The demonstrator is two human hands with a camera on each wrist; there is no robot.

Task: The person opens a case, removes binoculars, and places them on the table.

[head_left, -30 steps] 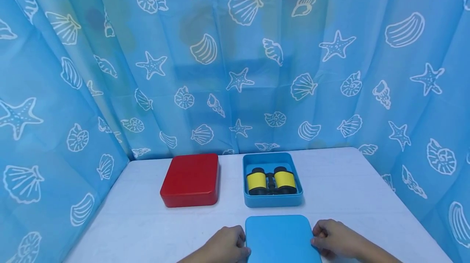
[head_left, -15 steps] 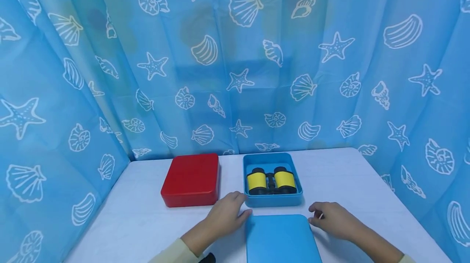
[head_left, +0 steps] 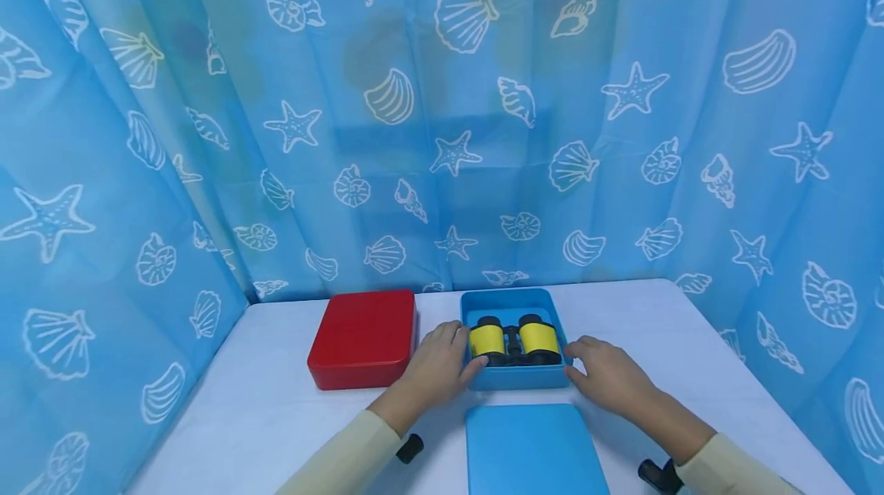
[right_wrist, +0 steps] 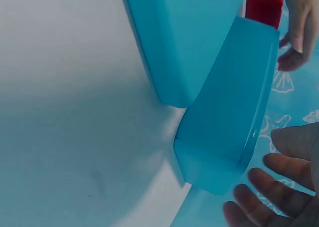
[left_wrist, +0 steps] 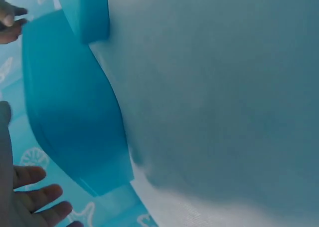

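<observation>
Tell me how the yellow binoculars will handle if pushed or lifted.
The binoculars would probably lift as one stiff piece, since a black bridge joins both barrels. They seem unlikely to roll, with the barrels side by side. The blue box, walled around, would likely limit sliding.

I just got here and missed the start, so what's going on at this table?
A person has the left hand and right hand on either side of the open blue box, fingers apart; whether they touch it is hard to tell. The yellow-and-black binoculars lie inside. The blue lid is off, lying on the white table nearer the person. A red box stands to the left.
</observation>
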